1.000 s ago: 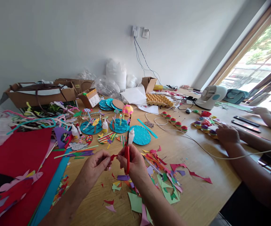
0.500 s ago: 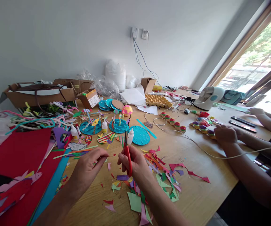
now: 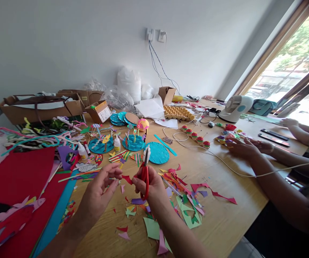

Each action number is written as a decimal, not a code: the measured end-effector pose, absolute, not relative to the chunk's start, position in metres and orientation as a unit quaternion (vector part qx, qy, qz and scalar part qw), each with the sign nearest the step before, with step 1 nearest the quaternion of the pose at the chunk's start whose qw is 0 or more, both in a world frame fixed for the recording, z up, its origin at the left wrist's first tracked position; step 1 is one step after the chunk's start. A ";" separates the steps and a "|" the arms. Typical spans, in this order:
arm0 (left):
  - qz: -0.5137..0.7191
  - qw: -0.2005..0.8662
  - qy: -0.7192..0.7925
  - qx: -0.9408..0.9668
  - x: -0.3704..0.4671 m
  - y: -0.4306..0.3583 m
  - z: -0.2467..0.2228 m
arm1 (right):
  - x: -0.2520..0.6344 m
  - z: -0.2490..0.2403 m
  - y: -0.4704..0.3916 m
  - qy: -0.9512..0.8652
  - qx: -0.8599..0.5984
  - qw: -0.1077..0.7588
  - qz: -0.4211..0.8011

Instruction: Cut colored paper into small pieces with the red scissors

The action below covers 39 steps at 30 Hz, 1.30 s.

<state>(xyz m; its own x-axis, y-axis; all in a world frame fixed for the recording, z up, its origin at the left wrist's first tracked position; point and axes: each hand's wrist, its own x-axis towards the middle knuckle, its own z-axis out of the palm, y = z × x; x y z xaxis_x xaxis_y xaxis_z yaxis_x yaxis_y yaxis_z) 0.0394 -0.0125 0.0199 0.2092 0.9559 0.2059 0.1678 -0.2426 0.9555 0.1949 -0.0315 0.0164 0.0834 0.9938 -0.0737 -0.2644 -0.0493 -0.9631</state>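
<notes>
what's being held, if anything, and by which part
Right hand: red-handled scissors, by the handles, and a red paper scrap, pinched at one end. Left hand: apparently nothing.

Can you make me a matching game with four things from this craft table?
1. Scissors
2. Little red paper scrap
3. Fan
4. Egg tray

A. White, near the window
B. Red handles, in the right hand
C. Yellowish and bumpy
D. Between the left hand and the right hand

Right pairs: 1-B, 2-D, 3-A, 4-C
</notes>
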 end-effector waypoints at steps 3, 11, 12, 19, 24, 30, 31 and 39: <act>0.414 0.544 0.422 0.596 0.049 -0.019 0.015 | 0.193 0.011 -0.032 -0.399 -0.473 0.597 0.510; 0.426 0.573 0.424 0.557 0.072 -0.020 0.017 | 0.194 0.003 -0.033 -0.438 -0.480 0.587 0.483; 0.425 0.575 0.423 0.557 0.072 -0.019 0.017 | 0.198 0.004 -0.036 -0.454 -0.489 0.573 0.476; 0.393 0.627 0.414 0.530 0.065 -0.011 0.023 | 0.225 0.008 -0.072 -0.595 -0.580 0.373 0.413; 0.359 0.643 0.413 0.536 0.070 -0.008 0.027 | 0.229 0.005 -0.085 -0.619 -0.595 0.318 0.402; 0.323 0.664 0.401 0.543 0.078 -0.009 0.028 | 0.226 0.008 -0.083 -0.612 -0.608 0.309 0.401; 0.320 0.667 0.400 0.541 0.079 -0.009 0.028 | 0.225 0.008 -0.083 -0.611 -0.606 0.310 0.403; 0.295 0.707 0.387 0.513 0.082 -0.010 0.029 | 0.226 0.005 -0.085 -0.593 -0.600 0.336 0.419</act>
<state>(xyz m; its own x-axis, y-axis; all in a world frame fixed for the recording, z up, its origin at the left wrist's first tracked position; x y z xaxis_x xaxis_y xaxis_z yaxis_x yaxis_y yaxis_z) 0.0824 -0.0104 0.0286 0.5265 0.8140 -0.2453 -0.0206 0.3007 0.9535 0.2258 -0.0846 0.0050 -0.0540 0.9929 -0.1060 0.4299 -0.0727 -0.8999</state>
